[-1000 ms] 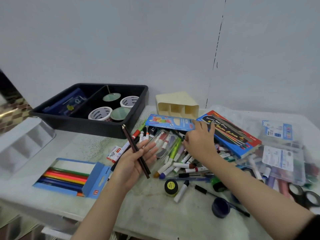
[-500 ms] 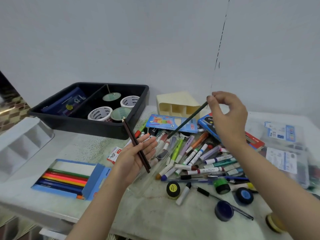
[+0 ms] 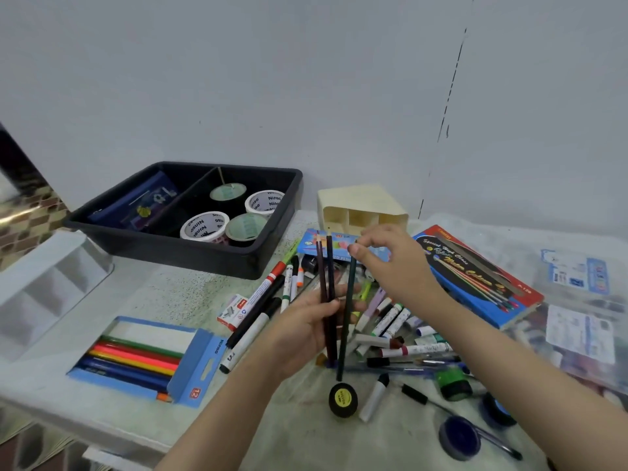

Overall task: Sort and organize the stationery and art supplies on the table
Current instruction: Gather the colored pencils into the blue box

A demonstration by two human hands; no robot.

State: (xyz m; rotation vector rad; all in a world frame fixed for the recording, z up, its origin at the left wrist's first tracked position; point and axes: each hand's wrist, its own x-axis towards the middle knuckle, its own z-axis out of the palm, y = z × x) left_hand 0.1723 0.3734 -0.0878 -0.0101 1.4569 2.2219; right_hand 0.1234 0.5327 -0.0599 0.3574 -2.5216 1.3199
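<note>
My left hand [image 3: 307, 329] grips two dark brown pencils [image 3: 325, 283] upright above the table's middle. My right hand [image 3: 394, 263] pinches the top of a dark green pencil [image 3: 347, 314] and holds it against my left palm, beside the two brown ones. Under both hands lies a heap of markers and pens [image 3: 394, 321]. An open blue pencil box [image 3: 136, 358] with several coloured pencils in it lies at the front left.
A black tray [image 3: 272, 212] with tape rolls stands at the back left. A cream pen holder [image 3: 360, 207] lies on its side behind the heap. A blue water-colour pencil box [image 3: 475, 277], plastic packets [image 3: 577, 300], small paint pots [image 3: 343, 399] and a clear organizer [image 3: 44, 283] surround the hands.
My right hand pulled a dark green pencil out of the heap, lifted it, then brought it left and down to the brown pencils in my left hand. The brown pencils tilted upright.
</note>
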